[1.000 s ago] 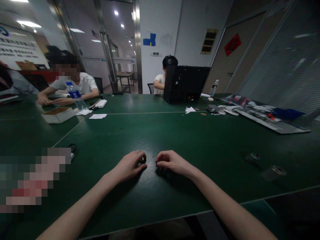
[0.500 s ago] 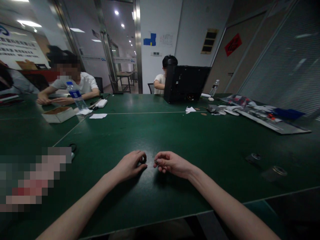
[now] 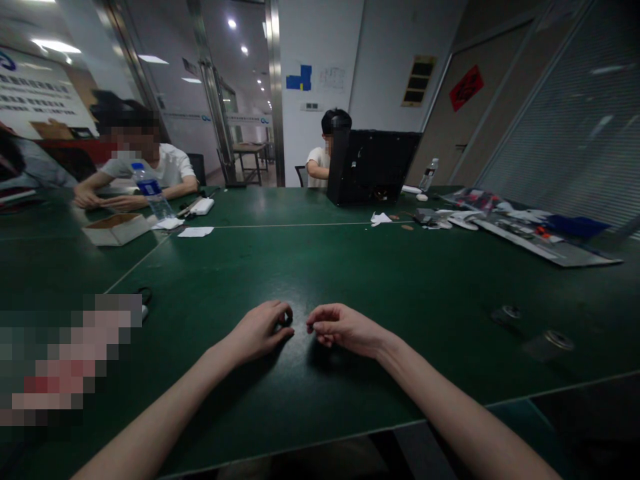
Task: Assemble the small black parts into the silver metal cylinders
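Note:
My left hand (image 3: 261, 331) is over the green table, its fingers curled toward the thumb around something small and dark that I cannot make out. Facing it across a narrow gap is my right hand (image 3: 343, 327), with thumb and forefinger pinched together. A tiny dark thing seems to be in that pinch, too small to name. The two hands do not touch. Off to the right stand two small cylinders with shiny ring-like tops, a nearer one (image 3: 550, 345) and a farther one (image 3: 507, 315).
Across the green table (image 3: 280, 260) stands a black case (image 3: 375, 167), a person behind it. Another person sits far left, near a bottle (image 3: 150, 190) and an open box (image 3: 117, 230). A board (image 3: 560, 250) with scattered parts lies right.
The fingers of my right hand have shifted slightly, and the small thing in them shows less. My left hand stays in place.

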`<act>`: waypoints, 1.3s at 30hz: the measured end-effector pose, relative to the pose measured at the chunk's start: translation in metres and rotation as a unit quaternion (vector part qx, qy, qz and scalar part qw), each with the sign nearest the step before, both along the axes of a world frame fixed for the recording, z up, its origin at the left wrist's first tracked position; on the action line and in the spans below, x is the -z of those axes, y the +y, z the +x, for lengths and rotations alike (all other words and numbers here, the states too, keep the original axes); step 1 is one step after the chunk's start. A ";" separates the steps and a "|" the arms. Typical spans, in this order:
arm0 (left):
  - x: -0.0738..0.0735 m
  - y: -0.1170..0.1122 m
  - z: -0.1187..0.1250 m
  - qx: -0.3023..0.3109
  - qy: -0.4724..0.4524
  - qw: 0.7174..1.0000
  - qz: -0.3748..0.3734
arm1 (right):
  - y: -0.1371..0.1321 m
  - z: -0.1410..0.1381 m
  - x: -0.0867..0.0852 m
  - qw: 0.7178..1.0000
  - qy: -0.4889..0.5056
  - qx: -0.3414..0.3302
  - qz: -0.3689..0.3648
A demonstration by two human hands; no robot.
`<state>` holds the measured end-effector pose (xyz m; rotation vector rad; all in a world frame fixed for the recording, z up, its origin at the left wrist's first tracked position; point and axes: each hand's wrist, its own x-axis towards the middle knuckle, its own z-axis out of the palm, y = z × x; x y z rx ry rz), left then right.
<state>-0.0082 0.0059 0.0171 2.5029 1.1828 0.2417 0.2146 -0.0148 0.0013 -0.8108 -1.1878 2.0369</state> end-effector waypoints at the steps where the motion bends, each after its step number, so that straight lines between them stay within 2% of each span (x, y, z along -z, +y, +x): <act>1: 0.000 0.000 0.000 0.001 0.001 1.000 -0.002 | -0.001 0.000 -0.002 1.000 -0.001 0.000 0.000; 11: -0.003 -0.002 0.001 -0.006 0.003 1.000 -0.013 | -0.001 0.000 -0.002 0.999 -0.027 -0.012 0.040; 15: -0.001 -0.001 0.000 -0.005 -0.002 1.000 -0.015 | -0.012 -0.001 -0.009 0.986 -0.114 -0.003 0.118; 18: 0.000 0.001 -0.001 -0.002 -0.007 1.000 -0.018 | -0.032 0.011 -0.015 0.958 -0.210 0.058 0.185; 20: 0.000 0.001 -0.001 0.000 -0.008 1.000 -0.020 | -0.047 0.035 -0.016 0.917 -0.293 0.145 0.229; 22: 0.001 0.002 0.000 -0.002 -0.008 1.000 -0.025 | -0.061 0.075 -0.014 0.840 -0.392 0.263 0.269; 24: 0.001 0.002 0.000 -0.006 -0.007 1.000 -0.029 | -0.073 0.129 -0.010 0.728 -0.477 0.400 0.288; 26: 0.003 0.003 0.001 -0.006 -0.006 0.999 -0.032 | -0.086 0.189 -0.004 0.581 -0.557 0.529 0.270; 28: 0.004 0.004 0.001 -0.004 -0.007 0.999 -0.031 | -0.098 0.245 0.004 0.458 -0.599 0.611 0.241; 29: 0.005 0.005 0.001 -0.003 -0.008 0.999 -0.031 | -0.104 0.269 0.010 0.426 -0.623 0.618 0.220; 30: 0.005 0.005 0.001 -0.003 -0.010 0.999 -0.031 | -0.109 0.290 0.016 0.401 -0.648 0.617 0.197; 33: 0.006 0.005 0.002 -0.004 -0.013 0.999 -0.033 | -0.119 0.328 0.034 0.404 -0.696 0.578 0.133; 36: 0.005 0.005 0.002 -0.008 -0.013 0.999 -0.042 | -0.120 0.337 0.045 0.420 -0.692 0.577 0.109; 39: 0.003 0.004 0.003 -0.016 -0.012 0.999 -0.042 | -0.120 0.332 0.044 0.426 -0.677 0.590 0.114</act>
